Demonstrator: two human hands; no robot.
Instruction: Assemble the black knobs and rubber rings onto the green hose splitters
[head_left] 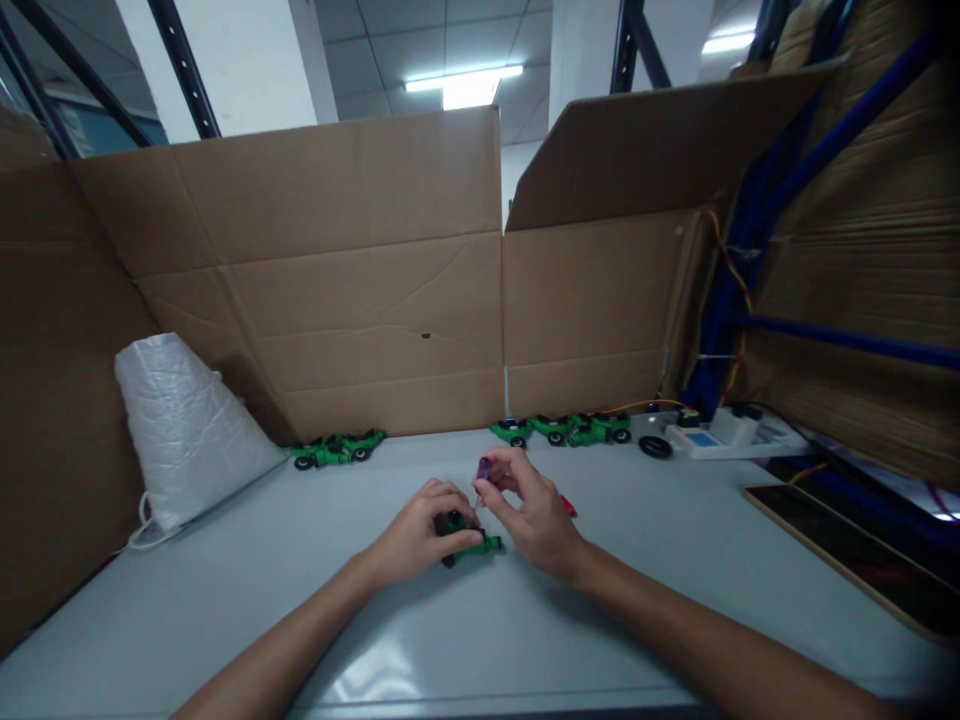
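Near the middle of the table, my left hand (427, 527) is closed around a small green toy car (480, 548) with black wheels, keeping it on the tabletop. My fingers cover much of the car. My right hand (534, 515) pinches a small screwdriver by its dark purple handle (484, 468). Its thin shaft slants down towards the top of the car; whether the tip touches it I cannot tell. Just behind my right hand lies a red object (568, 506), partly hidden, its kind unclear.
Green toy cars stand at the back left (337, 449) and back right (562, 430). A black ring (655, 447) lies by a white power strip (742, 435). A white padded bag (187, 430) leans at left. A dark flat panel (847, 560) lies right. Cardboard walls (360, 330) surround the table.
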